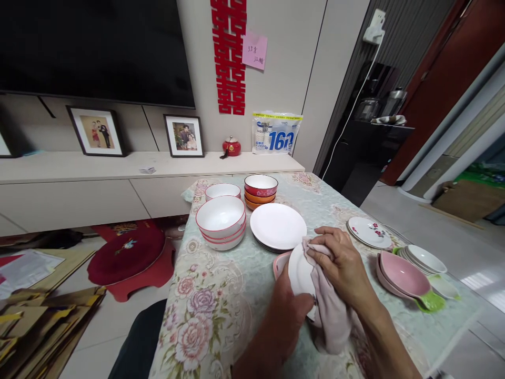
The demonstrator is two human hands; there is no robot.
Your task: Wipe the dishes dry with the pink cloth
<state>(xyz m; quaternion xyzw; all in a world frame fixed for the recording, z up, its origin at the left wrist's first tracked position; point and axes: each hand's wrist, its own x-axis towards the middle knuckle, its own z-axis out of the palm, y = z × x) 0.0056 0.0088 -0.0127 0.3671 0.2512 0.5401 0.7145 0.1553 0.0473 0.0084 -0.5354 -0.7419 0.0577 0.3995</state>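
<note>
My left hand [290, 300] grips a small white plate [300, 269] by its lower edge, thumb on its face, and holds it tilted over the table. In my right hand [341, 266] is a pale pink cloth [333, 321], pressed against the plate's upper right edge and hanging down in folds. Behind the held plate, the rim of a pink dish [280, 261] shows; the rest of it is hidden. Just beyond lies a stack of larger white plates [278, 226].
White red-rimmed bowls [221, 217] and red and orange bowls [261, 185] are stacked at the back. Flower-patterned plates [369, 232], pink leaf-handled bowls [405, 273] and small white bowls [426, 258] stand at right on the floral tablecloth [221, 310]. A red stool [130, 255] is at left.
</note>
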